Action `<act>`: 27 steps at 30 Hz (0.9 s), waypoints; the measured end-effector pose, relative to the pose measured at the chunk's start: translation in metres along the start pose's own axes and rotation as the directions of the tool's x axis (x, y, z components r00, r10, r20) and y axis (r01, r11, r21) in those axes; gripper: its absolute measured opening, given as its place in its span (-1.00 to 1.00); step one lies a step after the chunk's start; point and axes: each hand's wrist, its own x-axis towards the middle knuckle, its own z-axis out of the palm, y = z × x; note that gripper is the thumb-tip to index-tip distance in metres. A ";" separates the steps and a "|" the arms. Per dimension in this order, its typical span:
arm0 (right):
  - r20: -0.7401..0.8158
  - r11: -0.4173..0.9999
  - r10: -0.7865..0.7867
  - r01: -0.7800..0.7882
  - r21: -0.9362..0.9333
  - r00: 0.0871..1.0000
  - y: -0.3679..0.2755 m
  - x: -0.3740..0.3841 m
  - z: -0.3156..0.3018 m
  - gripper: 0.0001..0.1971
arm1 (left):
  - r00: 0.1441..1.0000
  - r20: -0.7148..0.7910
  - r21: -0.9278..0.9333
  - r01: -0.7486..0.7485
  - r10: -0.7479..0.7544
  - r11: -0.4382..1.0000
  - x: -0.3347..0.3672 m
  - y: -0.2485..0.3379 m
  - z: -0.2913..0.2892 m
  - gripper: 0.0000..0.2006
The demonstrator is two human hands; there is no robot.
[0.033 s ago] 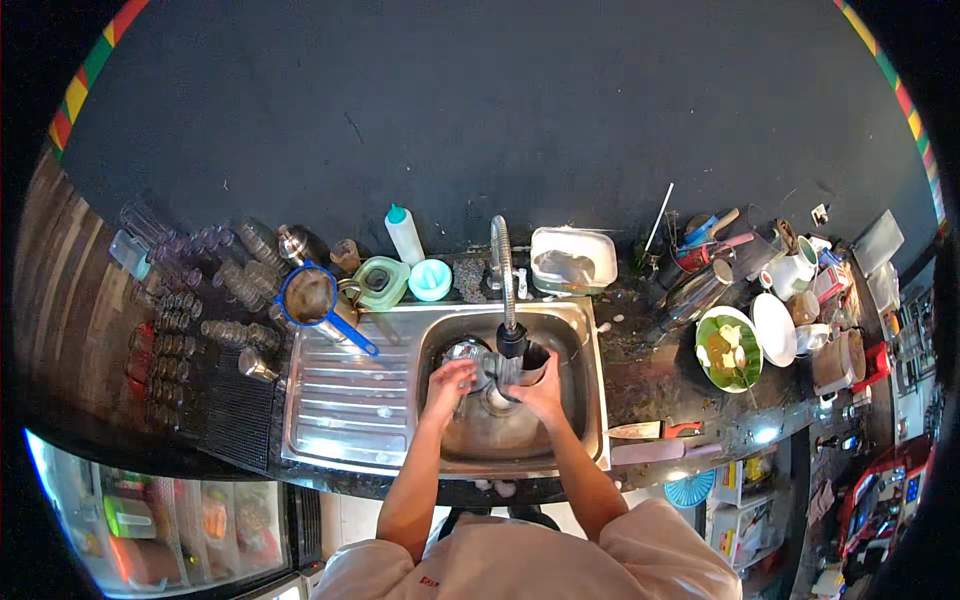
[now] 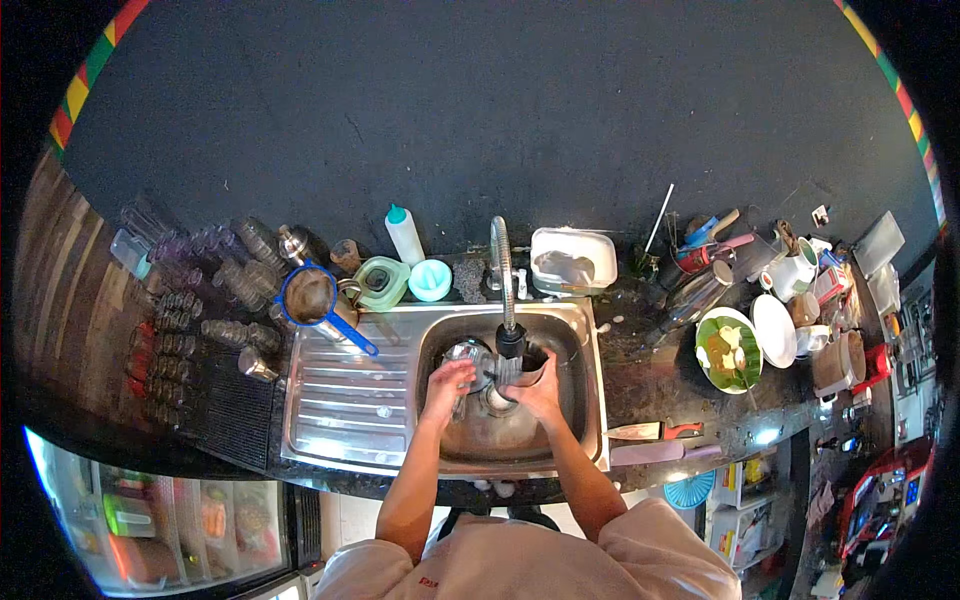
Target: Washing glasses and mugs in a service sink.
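Note:
Both hands are over the steel sink basin (image 2: 592, 400), under the spring-necked faucet (image 2: 510, 340). My left hand (image 2: 447, 392) is closed round a clear drinking glass (image 2: 466, 352), left of the faucet head. Just right of the faucet head, my right hand (image 2: 538, 392) grips a dark cup (image 2: 537, 358), partly hidden by its fingers and the faucet. Below the faucet head, between the hands, water appears to run. A round shiny thing (image 2: 497, 400) shows low in the basin; its kind cannot be made out.
Left of the basin is a ribbed drainboard (image 2: 350, 400), with a blue-rimmed strainer (image 2: 310, 295) at its back corner. Many glasses (image 2: 175, 345) stand farther left. A white tub (image 2: 573, 260) sits behind the sink. On the right lie a knife (image 2: 640, 431) and a leaf-lined bowl (image 2: 728, 350).
The dark cup and the fingers of my right hand have shifted slightly by the faucet head. My left hand and the glass stay in nearly the same place.

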 end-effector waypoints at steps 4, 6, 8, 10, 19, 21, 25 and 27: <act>0.150 0.990 0.077 -0.058 -0.125 0.986 0.007 -0.001 -0.009 -0.02 | 1.000 0.013 0.055 0.011 -0.012 0.998 -0.004 0.001 0.000 -0.81; 0.113 0.991 0.073 -0.085 0.107 0.991 0.013 0.003 -0.010 -0.11 | 0.999 -0.021 0.069 -0.022 0.024 0.997 -0.005 0.002 0.007 -0.79; 0.110 0.976 0.145 -0.125 -0.178 0.983 -0.009 -0.007 -0.007 -0.22 | 0.998 -0.020 0.104 -0.059 0.062 0.993 -0.009 -0.006 0.003 -0.78; 0.090 0.996 0.044 -0.037 -0.075 0.995 -0.019 -0.018 0.000 -0.27 | 0.995 0.001 0.134 -0.097 0.097 0.986 -0.010 -0.013 0.016 -0.76; 0.158 0.915 -0.114 0.042 0.402 0.981 0.035 -0.030 -0.010 -0.42 | 0.994 0.105 0.216 -0.063 0.041 0.974 0.010 -0.020 0.065 -0.49; 0.203 0.805 -0.039 -0.089 0.587 0.978 0.038 -0.027 -0.026 -0.55 | 0.984 0.175 0.167 -0.075 0.045 0.983 0.022 -0.030 0.065 -0.48; 0.247 0.701 0.231 -0.337 0.629 0.941 0.045 -0.016 -0.046 -0.70 | 0.978 0.196 0.405 -0.152 0.077 0.902 0.029 -0.033 0.082 -0.52; 0.197 0.721 0.261 -0.326 0.612 0.945 0.050 -0.013 -0.048 -0.74 | 0.967 0.076 0.318 -0.253 0.242 0.914 0.027 -0.035 0.087 -0.49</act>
